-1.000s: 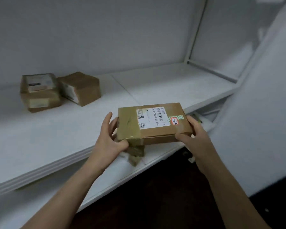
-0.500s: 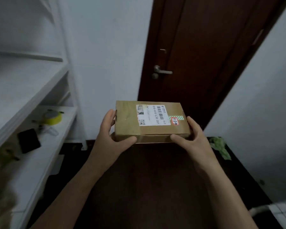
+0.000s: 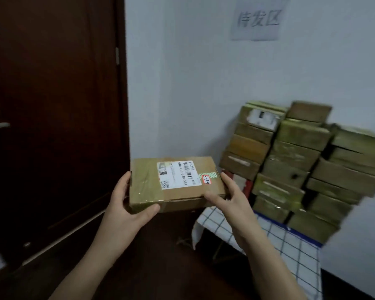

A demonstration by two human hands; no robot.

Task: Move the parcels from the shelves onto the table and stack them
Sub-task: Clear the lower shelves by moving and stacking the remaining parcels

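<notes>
Flat labelled parcel (image 3: 173,182) gripped at both ends. Left hand (image 3: 126,204): fingers on left end, thumb across front face. Right hand (image 3: 232,202): thumb on front edge, fingers round right end.

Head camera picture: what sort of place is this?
Probably a small parcel storeroom or dispatch room. Taped cardboard parcels are stacked on a cloth-covered table, a paper sign hangs above them, and the box held by the left hand and right hand carries a barcode label.

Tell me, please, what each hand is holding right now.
Left hand: grips the parcel at its left end.
Right hand: grips the parcel's right end.
</notes>
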